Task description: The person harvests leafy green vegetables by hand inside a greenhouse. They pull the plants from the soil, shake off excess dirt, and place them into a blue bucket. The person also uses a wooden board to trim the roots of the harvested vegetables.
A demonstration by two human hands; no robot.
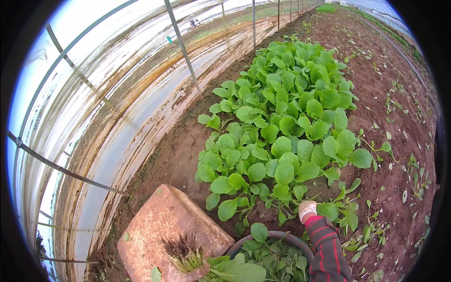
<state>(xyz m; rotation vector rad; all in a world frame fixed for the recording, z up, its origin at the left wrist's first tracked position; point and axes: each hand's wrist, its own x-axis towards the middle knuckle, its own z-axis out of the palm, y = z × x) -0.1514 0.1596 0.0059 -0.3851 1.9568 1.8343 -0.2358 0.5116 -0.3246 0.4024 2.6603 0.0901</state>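
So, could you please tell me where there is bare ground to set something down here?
Bare soil lies right of the leafy green patch, dotted with small weeds. A narrow soil strip runs between the patch and the plastic wall. It is crowded near the right hand, around the basin of greens and the muddy sack.

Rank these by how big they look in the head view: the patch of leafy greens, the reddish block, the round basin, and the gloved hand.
1. Patch of leafy greens, by far the largest.
2. Reddish block, though nearness to the camera enlarges it.
3. Round basin, partly cut off by the lower edge, so unsure.
4. Right hand, smallest.
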